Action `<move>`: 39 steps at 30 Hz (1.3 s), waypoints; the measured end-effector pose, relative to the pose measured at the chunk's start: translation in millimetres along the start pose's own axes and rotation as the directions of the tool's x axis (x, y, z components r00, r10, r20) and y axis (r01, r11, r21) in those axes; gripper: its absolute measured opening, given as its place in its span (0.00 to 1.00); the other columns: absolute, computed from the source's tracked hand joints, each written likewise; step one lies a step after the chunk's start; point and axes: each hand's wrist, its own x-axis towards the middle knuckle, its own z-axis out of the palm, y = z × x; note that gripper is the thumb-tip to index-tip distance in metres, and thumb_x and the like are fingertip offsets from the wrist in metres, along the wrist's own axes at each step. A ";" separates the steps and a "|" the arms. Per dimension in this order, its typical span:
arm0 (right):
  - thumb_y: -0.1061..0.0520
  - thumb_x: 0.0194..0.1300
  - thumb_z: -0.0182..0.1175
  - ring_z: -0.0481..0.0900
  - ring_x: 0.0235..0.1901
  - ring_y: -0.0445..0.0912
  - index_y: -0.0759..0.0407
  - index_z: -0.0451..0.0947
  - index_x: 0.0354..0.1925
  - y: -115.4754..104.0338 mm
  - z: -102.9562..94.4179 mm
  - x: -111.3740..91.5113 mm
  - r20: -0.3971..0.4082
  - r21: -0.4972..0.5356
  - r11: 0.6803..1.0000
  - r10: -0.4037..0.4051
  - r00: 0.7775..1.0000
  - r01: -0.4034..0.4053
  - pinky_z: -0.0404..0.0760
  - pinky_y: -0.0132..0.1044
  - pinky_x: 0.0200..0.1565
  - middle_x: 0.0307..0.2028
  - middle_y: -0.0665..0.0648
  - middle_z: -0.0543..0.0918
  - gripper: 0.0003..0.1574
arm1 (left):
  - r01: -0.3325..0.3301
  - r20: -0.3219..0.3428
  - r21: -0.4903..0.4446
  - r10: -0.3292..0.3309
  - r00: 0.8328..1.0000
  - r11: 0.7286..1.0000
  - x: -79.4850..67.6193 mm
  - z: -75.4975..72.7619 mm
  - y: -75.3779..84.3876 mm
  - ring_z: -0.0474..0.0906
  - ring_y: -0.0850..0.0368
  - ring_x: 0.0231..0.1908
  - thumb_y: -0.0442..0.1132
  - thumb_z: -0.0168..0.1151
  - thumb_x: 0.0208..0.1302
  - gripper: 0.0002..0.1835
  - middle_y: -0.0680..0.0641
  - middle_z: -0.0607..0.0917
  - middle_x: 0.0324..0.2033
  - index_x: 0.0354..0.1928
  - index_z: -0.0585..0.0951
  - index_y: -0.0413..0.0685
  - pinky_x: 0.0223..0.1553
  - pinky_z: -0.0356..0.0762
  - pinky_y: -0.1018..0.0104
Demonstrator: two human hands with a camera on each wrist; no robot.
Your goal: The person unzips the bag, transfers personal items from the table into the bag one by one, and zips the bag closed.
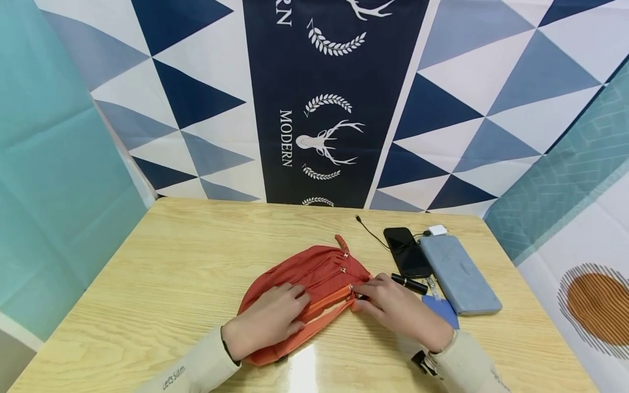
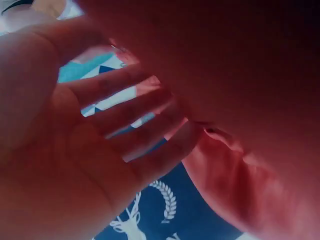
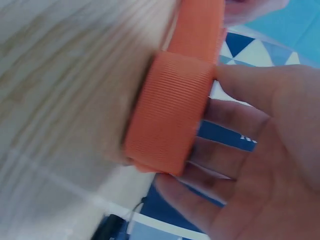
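Red oblong fabric bag [image 1: 306,268] under loose left hand [image 1: 270,317]; orange zip [image 1: 326,302] at right hand [image 1: 393,305] fingertips, pinch unclear. Likely zip step; next: steady pull.

Our worn items, cream and black.
We list a long left sleeve [image 1: 201,363], pale cream, dark lettering [image 1: 174,377] along its length beginning "Let's", remainder unclear to us; a thin black band [image 1: 230,352] at its end; a matching right sleeve [image 1: 467,357] bearing small dark marks [image 1: 500,380]; a black fitting [image 1: 421,362] beside its end, too small to make out.
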 end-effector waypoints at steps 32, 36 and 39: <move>0.43 0.59 0.71 0.76 0.30 0.38 0.49 0.82 0.43 -29.6 -6.0 -8.4 0.148 0.017 1.000 0.003 0.989 -0.005 0.75 0.39 0.31 0.30 0.43 0.80 0.18 | 0.216 0.157 -0.098 -0.200 0.967 0.971 -15.0 -10.1 -7.6 0.65 0.33 0.67 0.43 0.60 0.71 0.22 0.34 0.68 0.68 0.63 0.77 0.44 0.51 0.76 0.38; 0.46 0.59 0.71 0.80 0.39 0.43 0.54 0.80 0.55 -29.2 -6.4 -8.6 0.179 0.031 0.999 -0.019 0.984 0.014 0.80 0.43 0.36 0.42 0.51 0.84 0.28 | 0.192 0.114 -0.151 -0.176 0.978 0.970 -9.1 -2.8 -27.8 0.61 0.34 0.69 0.41 0.61 0.70 0.22 0.36 0.66 0.70 0.63 0.76 0.44 0.56 0.70 0.33; 0.48 0.63 0.68 0.80 0.40 0.40 0.54 0.80 0.57 -26.6 -8.0 -7.3 0.161 0.086 0.996 -0.025 0.987 0.011 0.80 0.39 0.39 0.45 0.50 0.84 0.25 | 0.170 0.047 -0.170 -0.164 0.985 0.971 -4.5 0.8 -41.2 0.63 0.36 0.69 0.38 0.65 0.66 0.21 0.36 0.69 0.69 0.60 0.77 0.43 0.57 0.69 0.34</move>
